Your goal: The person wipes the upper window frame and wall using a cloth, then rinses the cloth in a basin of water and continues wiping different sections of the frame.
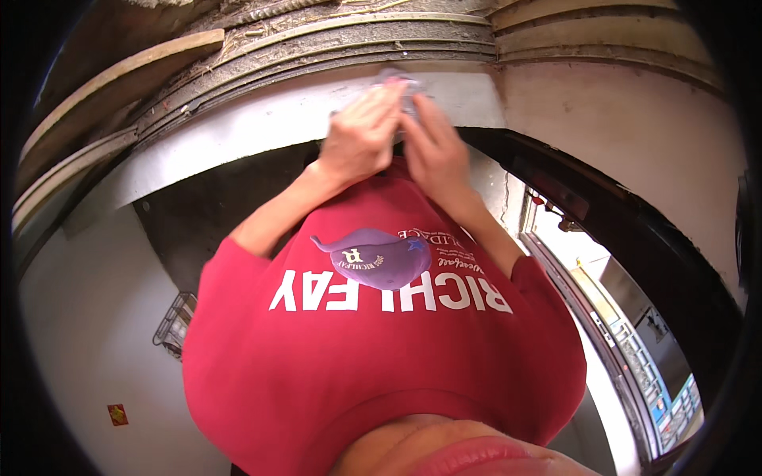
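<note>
Both bare hands are raised close together at the top middle, blurred. My left hand [363, 134] is bent around a small crumpled, greyish translucent thing [409, 104], perhaps thin plastic, with a pinkish patch near its top. The fingers of my right hand [437, 143] press against its other side. Blur and the fingers hide most of it, so its exact kind cannot be told. Behind the hands runs a pale, smooth band of surface [268, 128]. Below them is the dark red shirt [381, 351] that I wear, with white lettering and a purple cap print.
Weathered boards [119, 77] and ridged strips [357, 50] with straw-like debris lie beyond the hands. A wire basket [176, 324] is on the left wall, above a small red and gold sticker [118, 415]. To the right are a dark curved edge [643, 238] and a bright window-like opening [619, 339].
</note>
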`<state>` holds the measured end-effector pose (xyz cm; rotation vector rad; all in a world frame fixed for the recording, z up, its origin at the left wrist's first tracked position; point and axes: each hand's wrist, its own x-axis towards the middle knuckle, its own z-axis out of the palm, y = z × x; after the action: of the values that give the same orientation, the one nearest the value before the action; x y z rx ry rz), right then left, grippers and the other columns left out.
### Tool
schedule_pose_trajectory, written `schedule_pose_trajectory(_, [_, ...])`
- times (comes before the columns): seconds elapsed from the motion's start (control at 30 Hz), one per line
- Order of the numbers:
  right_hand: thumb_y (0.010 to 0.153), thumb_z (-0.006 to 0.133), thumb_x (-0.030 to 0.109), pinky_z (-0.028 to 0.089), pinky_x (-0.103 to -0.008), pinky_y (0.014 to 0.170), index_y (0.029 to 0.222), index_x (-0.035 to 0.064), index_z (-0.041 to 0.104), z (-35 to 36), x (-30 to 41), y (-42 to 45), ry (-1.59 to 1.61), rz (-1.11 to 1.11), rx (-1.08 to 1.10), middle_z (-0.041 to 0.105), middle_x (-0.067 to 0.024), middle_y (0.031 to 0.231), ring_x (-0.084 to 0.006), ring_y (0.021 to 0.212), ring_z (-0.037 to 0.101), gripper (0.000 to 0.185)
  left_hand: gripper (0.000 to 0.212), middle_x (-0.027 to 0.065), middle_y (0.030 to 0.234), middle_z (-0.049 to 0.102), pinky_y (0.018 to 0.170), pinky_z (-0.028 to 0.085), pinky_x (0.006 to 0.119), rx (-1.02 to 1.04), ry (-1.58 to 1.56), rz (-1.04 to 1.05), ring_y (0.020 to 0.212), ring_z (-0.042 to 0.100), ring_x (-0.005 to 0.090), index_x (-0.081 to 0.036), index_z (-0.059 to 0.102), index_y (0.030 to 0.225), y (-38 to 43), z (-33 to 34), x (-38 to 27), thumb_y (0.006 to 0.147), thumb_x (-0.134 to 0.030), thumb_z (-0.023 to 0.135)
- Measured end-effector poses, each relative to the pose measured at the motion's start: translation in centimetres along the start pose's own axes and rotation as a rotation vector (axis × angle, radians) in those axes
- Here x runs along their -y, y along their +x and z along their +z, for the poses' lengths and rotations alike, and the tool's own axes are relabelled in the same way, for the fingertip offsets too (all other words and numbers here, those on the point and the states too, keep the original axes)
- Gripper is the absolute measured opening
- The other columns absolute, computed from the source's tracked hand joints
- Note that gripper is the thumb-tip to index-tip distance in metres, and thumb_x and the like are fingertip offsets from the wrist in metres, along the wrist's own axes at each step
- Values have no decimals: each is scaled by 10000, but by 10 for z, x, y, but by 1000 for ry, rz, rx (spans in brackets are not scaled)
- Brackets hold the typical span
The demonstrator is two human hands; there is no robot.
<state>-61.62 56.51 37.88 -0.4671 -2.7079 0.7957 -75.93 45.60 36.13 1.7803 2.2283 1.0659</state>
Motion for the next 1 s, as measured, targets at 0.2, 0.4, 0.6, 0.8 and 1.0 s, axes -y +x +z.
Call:
schedule_pose_trajectory(0.2, [894, 641, 29, 450, -442, 1086, 1288, 14, 656, -32, -30, -27, -25, 128, -50, 547, -236, 1439, -411, 1328, 538, 394, 422, 212, 1310, 641, 1021, 527, 413, -40, -82, 114, 1188, 646, 343, 107, 638, 1196, 37, 39, -28, 798, -30, 616])
schedule_pose_trajectory(0.4, [857, 693, 58, 451, -454, 1089, 1268, 2, 657, 0, -7, 6, 145, -78, 68, 551, -242, 1429, -423, 1326, 535, 417, 515, 242, 1318, 638, 1078, 487, 419, -62, 49, -39, 1222, 631, 345, 114, 615, 1270, -12, -2, -1, 787, -66, 626])
schedule_pose_trajectory(0.6, [829, 694, 78, 513, -448, 1015, 1239, -6, 640, 65, 60, 55, 366, -321, 203, 580, -224, 1368, -402, 1226, 595, 422, 379, 192, 1272, 684, 1021, 519, 399, -90, 313, -319, 1194, 657, 318, 61, 698, 1156, -86, -75, 28, 803, -42, 609])
schedule_pose_trajectory(0.8, [855, 660, 77, 524, -416, 998, 1241, -34, 621, 91, 81, 63, 413, -421, 203, 569, -210, 1363, -371, 1218, 592, 404, 373, 226, 1297, 662, 1056, 494, 434, -212, 293, -422, 1233, 631, 368, 80, 694, 1137, -108, -84, 36, 792, 17, 564])
schedule_pose_trajectory(1.0, [820, 695, 50, 534, -427, 944, 1308, 32, 620, 54, 35, 27, 208, -227, 164, 552, -177, 1429, -349, 1113, 624, 494, 411, 193, 1322, 656, 1020, 502, 434, -106, 180, -247, 1203, 642, 355, 57, 686, 1168, -66, -46, 22, 771, -7, 603])
